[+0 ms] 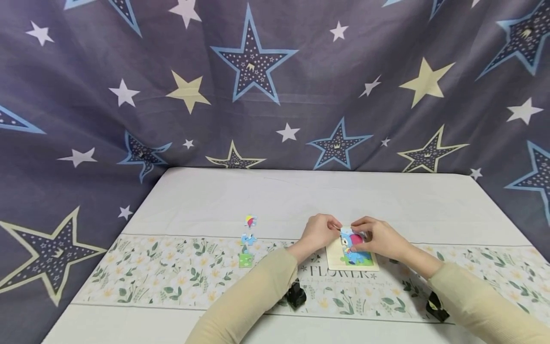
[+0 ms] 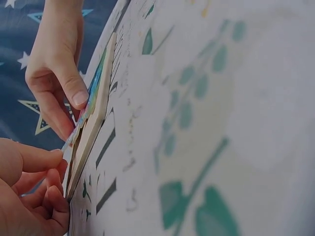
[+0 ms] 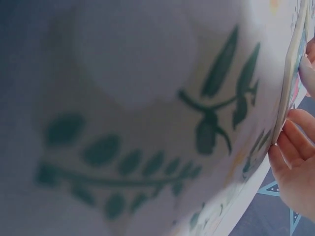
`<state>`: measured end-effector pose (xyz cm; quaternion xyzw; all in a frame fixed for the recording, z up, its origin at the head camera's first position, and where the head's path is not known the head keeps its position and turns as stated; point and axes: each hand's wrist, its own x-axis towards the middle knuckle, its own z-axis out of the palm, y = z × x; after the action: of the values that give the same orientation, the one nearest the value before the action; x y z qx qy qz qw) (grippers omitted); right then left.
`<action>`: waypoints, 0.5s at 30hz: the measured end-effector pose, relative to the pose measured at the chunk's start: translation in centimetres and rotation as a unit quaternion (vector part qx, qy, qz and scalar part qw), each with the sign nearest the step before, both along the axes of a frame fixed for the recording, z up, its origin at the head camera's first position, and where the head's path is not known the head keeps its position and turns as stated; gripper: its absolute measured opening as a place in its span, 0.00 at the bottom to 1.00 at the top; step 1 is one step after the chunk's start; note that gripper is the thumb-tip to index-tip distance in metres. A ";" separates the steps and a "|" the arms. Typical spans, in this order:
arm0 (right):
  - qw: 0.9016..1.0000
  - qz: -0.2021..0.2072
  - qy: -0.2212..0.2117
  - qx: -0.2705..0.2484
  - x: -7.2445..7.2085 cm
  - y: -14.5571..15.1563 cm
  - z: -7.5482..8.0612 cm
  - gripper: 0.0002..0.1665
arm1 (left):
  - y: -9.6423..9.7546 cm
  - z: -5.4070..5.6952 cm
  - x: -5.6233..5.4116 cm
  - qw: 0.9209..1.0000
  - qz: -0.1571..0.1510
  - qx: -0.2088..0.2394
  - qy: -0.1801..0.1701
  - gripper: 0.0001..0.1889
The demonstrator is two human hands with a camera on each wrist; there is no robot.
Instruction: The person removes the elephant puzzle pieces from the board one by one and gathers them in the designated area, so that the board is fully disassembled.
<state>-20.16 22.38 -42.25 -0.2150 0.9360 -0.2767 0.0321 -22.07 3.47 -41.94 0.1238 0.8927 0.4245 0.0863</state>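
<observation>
A wooden jigsaw board (image 1: 333,254) lies on the table, its right part filled with bright pieces that show a blue cartoon figure, a pink shape and green ground. Thumb and finger of my left hand (image 1: 320,231) pinch a thin puzzle piece (image 2: 66,145) at the board's far edge. My right hand (image 1: 380,238) grips the board from the right. Its thumb (image 2: 78,96) lies on the pieces, and its other fingers (image 3: 294,142) reach the board's side edge in the right wrist view. The pinched piece is mostly hidden by fingers.
Left of the board, loose pieces lie in a column: a balloon piece (image 1: 250,220), a blue piece (image 1: 248,239) and a green piece (image 1: 246,260). A flowered runner (image 1: 172,277) crosses the white table (image 1: 301,191). A star-patterned curtain (image 1: 301,105) hangs behind.
</observation>
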 end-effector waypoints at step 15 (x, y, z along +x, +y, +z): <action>1.000 -0.006 0.000 -0.005 0.1 -0.2 0.1 0.34 | 0.1 -0.1 0.3 0.999 0.026 0.025 -0.012 0.06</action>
<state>-20.09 22.20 -42.14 -0.2098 0.9358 -0.2817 0.0295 -21.77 3.58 -42.04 0.0975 0.8835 0.4506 0.0826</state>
